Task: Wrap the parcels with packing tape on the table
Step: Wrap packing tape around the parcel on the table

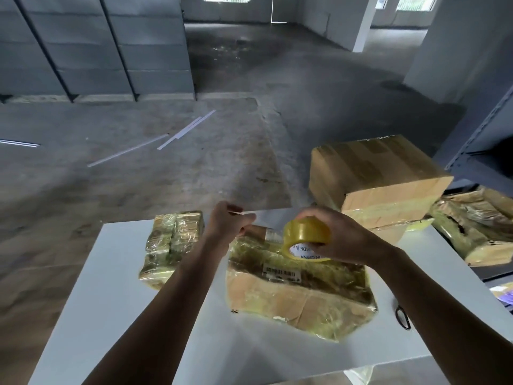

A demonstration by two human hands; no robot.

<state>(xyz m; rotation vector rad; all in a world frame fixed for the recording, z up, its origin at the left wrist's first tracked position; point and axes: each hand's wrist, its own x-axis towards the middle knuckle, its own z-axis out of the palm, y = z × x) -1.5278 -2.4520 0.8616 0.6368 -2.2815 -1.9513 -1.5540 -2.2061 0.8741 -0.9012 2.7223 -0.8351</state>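
**Drawing out a strip.** The right grip is curled round the tape roll, held over the far edge of the central parcel on the counter. The left grip, at 11 o'clock of that parcel, pinches what appears to be the free tape end. The strip is best pulled taut and level, laid down from the far edge, then pressed flat to avoid creases. A wrapped parcel lies at 9 o'clock and a large box at 2 o'clock. The roll's core partly reads "MADE IN CHINA". The barcode label is too small to read.
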